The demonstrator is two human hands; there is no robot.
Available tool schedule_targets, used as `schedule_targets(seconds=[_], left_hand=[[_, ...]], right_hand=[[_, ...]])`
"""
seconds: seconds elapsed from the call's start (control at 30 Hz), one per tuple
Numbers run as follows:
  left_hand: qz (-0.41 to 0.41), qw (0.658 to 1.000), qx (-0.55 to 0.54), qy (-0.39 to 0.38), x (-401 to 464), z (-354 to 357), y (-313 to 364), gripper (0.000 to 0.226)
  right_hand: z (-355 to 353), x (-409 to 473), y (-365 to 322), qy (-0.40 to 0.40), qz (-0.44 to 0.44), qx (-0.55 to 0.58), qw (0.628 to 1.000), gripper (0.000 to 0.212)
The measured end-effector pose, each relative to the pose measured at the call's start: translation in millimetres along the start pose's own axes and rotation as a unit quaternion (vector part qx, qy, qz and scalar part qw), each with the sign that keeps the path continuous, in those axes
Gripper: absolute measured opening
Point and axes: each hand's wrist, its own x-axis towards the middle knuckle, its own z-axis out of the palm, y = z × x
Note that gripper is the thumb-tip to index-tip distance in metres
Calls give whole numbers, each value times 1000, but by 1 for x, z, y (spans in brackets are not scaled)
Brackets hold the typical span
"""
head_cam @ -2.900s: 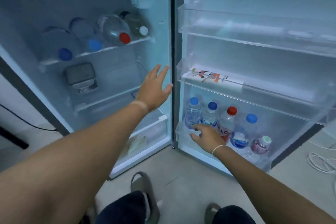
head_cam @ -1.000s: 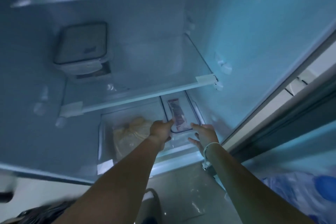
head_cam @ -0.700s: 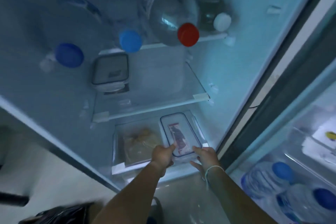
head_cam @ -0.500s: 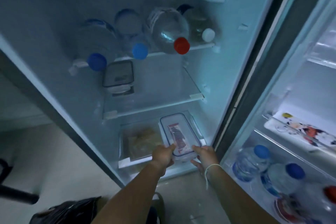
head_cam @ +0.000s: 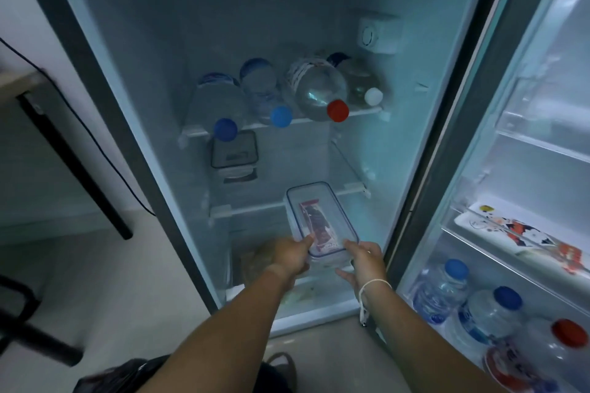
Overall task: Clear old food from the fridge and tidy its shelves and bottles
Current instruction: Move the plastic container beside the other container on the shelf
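Observation:
A clear rectangular food container (head_cam: 321, 217) with a red packet inside is held in front of the open fridge, just above the bottom drawer (head_cam: 319, 297). My left hand (head_cam: 287, 255) grips its near left corner and my right hand (head_cam: 365, 262) grips its near right corner. Several water bottles (head_cam: 316, 89) lie on their sides on the upper shelf (head_cam: 360, 113). A second lidded container (head_cam: 234, 153) sits on the middle shelf (head_cam: 287, 203). A yellowish bag in the drawer is mostly hidden behind my left hand.
The open door on the right holds upright bottles (head_cam: 443, 290) in its lowest rack and a flat printed box (head_cam: 523, 234) above them. A black bag (head_cam: 108, 380) lies on the floor at the lower left. A dark table leg (head_cam: 73, 166) stands left of the fridge.
Both hands took hold of the clear container in the bottom drawer and lifted it up and out towards me. My head has pulled back, and the whole fridge shows.

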Motion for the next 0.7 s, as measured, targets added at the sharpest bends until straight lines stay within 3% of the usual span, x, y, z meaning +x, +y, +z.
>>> schedule_targets(seconds=[0.33,0.6,0.7], left_hand=[[40,996,75,28,42,-28,52,30],[29,997,58,35,79,-36,67,33],[39,993,98,56,91,-38,76,55]], right_hand=[[62,28,-28,-21,-43,34,998,14],[96,59,-35,10,-61,3,998,16],[107,71,-37,30,-75,-22,997,23]])
